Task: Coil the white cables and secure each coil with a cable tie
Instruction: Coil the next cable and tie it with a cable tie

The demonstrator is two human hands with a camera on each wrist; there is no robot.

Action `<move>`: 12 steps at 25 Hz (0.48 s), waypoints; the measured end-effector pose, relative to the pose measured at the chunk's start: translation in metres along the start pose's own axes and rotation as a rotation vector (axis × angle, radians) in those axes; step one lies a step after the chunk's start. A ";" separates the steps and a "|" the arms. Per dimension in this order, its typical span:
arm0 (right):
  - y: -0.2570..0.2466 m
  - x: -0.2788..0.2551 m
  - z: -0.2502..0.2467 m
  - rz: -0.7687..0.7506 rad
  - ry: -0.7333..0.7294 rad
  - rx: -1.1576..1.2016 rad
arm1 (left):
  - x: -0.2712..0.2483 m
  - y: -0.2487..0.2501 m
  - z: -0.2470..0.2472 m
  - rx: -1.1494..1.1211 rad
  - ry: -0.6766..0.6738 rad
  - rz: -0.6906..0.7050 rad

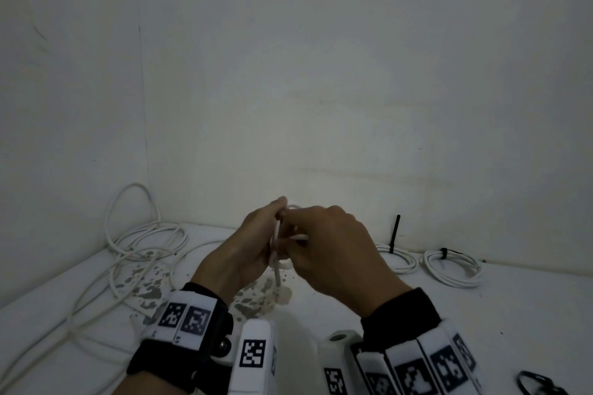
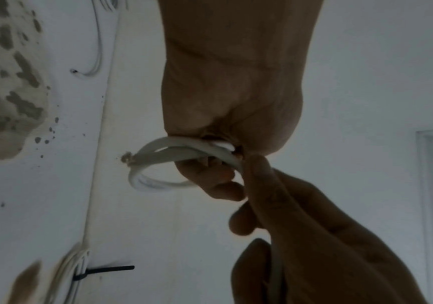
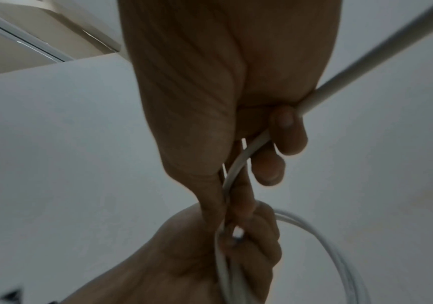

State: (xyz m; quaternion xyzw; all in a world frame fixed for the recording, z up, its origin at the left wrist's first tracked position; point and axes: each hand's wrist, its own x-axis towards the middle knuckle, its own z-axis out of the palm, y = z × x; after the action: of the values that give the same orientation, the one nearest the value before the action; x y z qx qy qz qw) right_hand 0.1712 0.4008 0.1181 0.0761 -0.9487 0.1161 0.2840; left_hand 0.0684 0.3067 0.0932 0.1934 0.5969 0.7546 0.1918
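**White cable half coiled, held up between both hands over the middle of the tabletop**

The white cable (image 2: pixel 158 148) looks light and springy, stiff enough to hold its loops yet likely to spring open if you slacken, and its smooth jacket may slide, so keep your hold where the loops cross. Your left hand (image 1: pixel 253 240) has its fingers (image 2: pixel 226 185) curled round that bundle; your right hand (image 1: pixel 333 253) pinches the running strand and feeds it in, fingers (image 3: pixel 285 131) closed on it. The slack trails to the loose cable (image 1: pixel 134 253) by the tabletop's (image 1: pixel 481 305) far left corner. Two tied coils (image 1: pixel 452 269) lie along the far edge, right, each with a black cable tie (image 1: pixel 395 231). Spare ties (image 1: pixel 536 385) sit at the near right corner.
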 end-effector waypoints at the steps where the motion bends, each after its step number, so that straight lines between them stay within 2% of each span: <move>1: 0.005 0.000 -0.002 0.039 0.034 0.023 | -0.002 -0.001 0.001 0.030 -0.035 0.004; 5: 0.023 0.001 -0.005 0.186 0.106 0.012 | -0.006 0.000 0.007 0.061 -0.173 -0.091; 7: 0.035 0.001 -0.010 0.234 0.090 0.020 | -0.004 -0.001 0.008 0.077 -0.216 -0.132; 10: 0.054 -0.005 -0.024 0.248 -0.017 0.123 | -0.001 -0.002 0.003 0.113 -0.211 -0.096; 12: 0.064 -0.009 -0.033 0.269 -0.036 0.206 | 0.000 -0.001 -0.001 0.117 -0.166 -0.074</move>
State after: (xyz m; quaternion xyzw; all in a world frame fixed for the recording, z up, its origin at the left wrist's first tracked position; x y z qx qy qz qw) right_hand 0.1821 0.4718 0.1289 -0.0209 -0.9384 0.2482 0.2397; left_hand 0.0679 0.3060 0.0916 0.2440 0.6286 0.6924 0.2566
